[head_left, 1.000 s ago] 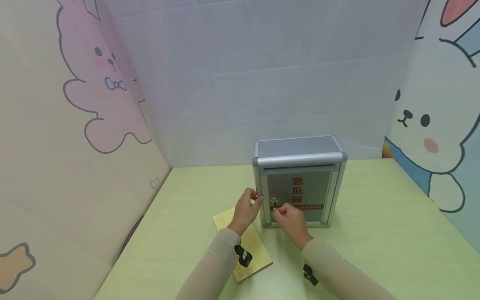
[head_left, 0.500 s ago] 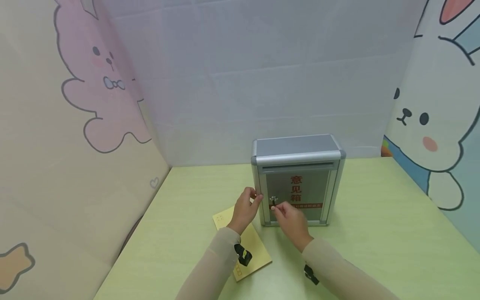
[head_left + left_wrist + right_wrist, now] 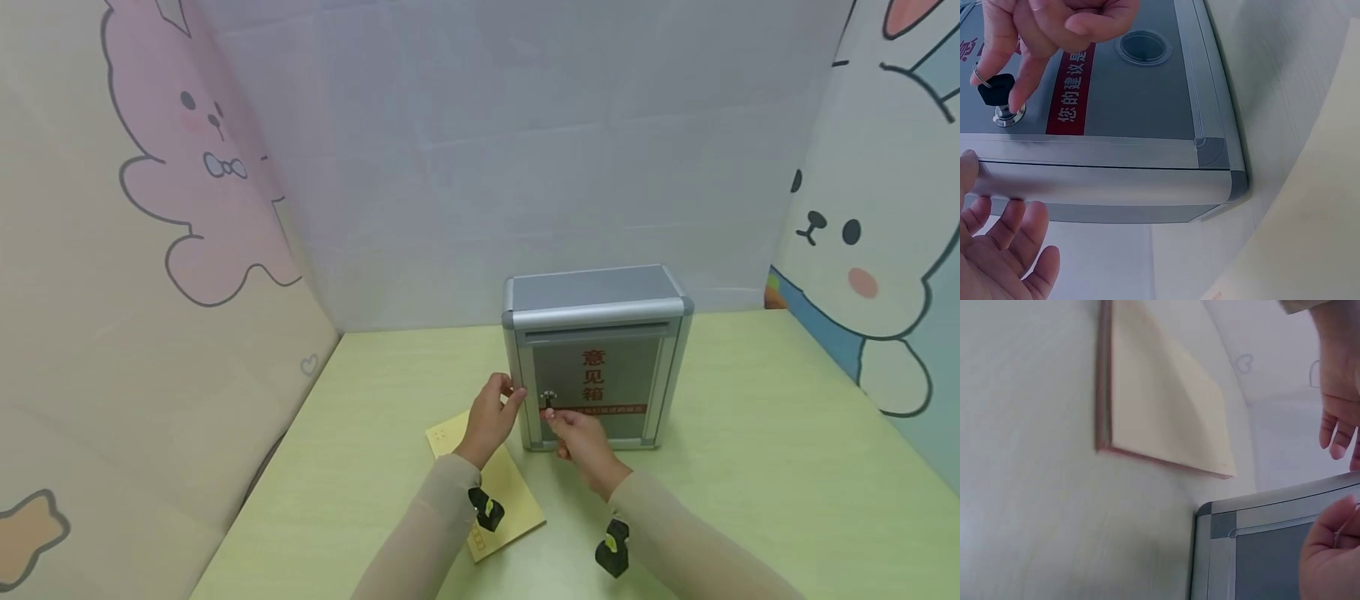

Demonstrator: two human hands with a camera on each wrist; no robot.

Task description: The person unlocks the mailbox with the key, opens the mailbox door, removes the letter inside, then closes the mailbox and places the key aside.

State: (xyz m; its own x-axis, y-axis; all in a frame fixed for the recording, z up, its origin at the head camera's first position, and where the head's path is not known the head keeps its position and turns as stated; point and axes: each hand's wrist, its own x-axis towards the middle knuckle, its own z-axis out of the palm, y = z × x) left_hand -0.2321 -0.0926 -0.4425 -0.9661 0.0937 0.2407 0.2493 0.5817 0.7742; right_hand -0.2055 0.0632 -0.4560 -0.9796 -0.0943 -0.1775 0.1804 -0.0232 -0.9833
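Note:
A grey suggestion box with silver edges and red Chinese lettering stands upright on the table. My right hand is at the lower left of its front panel. Between thumb and finger it pinches a key with a black head and a ring, seated in the round lock. The left hand holds the box's left edge, thumb on the front frame and fingertips against the side. Below the left wrist lies a stack of yellow envelopes, partly hidden by the forearm.
The pale green table extends to both sides of the box. Cloth walls with cartoon rabbits enclose it, the back wall standing behind the box. A round, glassy recess shows low on the front panel.
My right hand has rotated at the wrist with the key in its fingers, and its wrist camera swung into fuller view. The left hand stays at the box's edge.

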